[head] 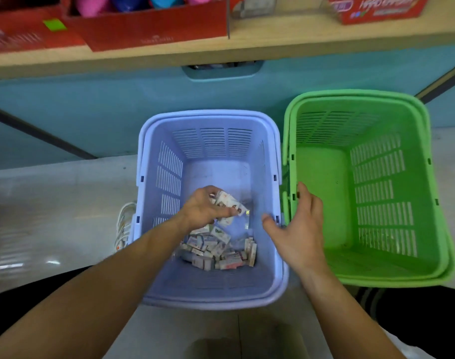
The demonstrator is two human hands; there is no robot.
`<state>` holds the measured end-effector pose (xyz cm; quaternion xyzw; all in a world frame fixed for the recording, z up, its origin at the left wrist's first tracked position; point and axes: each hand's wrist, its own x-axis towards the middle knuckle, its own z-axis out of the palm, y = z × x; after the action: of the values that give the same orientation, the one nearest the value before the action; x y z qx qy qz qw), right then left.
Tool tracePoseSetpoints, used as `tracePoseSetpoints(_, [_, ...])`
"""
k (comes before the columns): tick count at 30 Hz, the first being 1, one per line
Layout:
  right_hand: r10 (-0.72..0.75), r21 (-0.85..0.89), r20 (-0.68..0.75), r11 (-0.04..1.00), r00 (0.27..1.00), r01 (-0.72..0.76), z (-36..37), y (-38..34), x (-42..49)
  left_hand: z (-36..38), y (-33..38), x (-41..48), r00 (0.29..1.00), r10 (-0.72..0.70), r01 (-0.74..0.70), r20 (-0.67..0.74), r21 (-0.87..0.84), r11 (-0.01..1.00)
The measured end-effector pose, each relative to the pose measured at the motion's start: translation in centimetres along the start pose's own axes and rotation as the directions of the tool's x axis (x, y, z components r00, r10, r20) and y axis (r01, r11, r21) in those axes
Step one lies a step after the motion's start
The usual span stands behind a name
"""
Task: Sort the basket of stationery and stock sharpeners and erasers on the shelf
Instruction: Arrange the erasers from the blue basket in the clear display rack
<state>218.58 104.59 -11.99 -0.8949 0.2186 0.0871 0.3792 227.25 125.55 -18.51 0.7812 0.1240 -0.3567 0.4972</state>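
**A:** From the head camera, where is the stock?

**B:** Lower centre of the frame. A heap of small boxed packets (218, 251) lies at the near end of the lavender basket (169, 161). The print is too small to tell erasers from sharpeners. A green basket (350, 94) stands just beside it on the right, and the wooden shelf (273, 40) with its red cartons (148, 32) runs along the top of the frame.

**A:** And the hands?

**B:** The left grip (203, 208) is curled round a clutch of packets (230, 202), held above the heap and inside the basket walls. The right grip (296, 229) is spread with straight fingers and holds nothing. It hangs over the rims where the two baskets meet.

**A:** How will the packets handle?

**B:** I'd judge them light, stiff little cartons. They look glossy, so they are likely to slide against one another, and some seem to sit in a clear wrapper. They are hardly fragile, though corners could crush under a hard squeeze.

**A:** Where would you take hold?

**B:** From above. Wrap the fingers round the long sides of a small handful and cup the palm underneath. Pinching a single corner risks spilling the rest.
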Motion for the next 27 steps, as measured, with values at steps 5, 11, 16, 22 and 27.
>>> tracePoseSetpoints(5, [-0.263, 0.059, -0.088, 0.961, 0.961, 0.268, -1.3, -3.5, -1.3, -2.8, 6.6, -7.0, 0.993, 0.108, -0.101, 0.045, -0.137, 0.985])
tracePoseSetpoints(11, [-0.318, 0.502, 0.147, 0.840, 0.937, 0.206, -3.1, -9.5, -2.7, -4.1, 9.8, -14.1, 0.985, 0.170, -0.168, -0.018, -0.302, 0.938])
tracePoseSetpoints(16, [-0.248, 0.626, 0.154, 0.773, 0.956, 0.100, -3.3, -11.7, -4.2, -3.9, 9.6, -16.5, 0.981, 0.131, -0.184, -0.142, -0.483, 0.856])
tracePoseSetpoints(22, [-0.075, 0.794, 0.208, 0.595, 0.975, -0.124, -3.3, -12.5, -5.3, -3.9, 9.2, -16.7, 0.965, 0.113, -0.223, -0.235, -0.518, 0.826])
tracePoseSetpoints(27, [-0.182, 0.691, 0.233, 0.722, 0.955, -0.031, -3.4, -12.4, -4.8, -3.6, 8.9, -16.0, 0.961, 0.127, -0.241, -0.244, -0.523, 0.817])
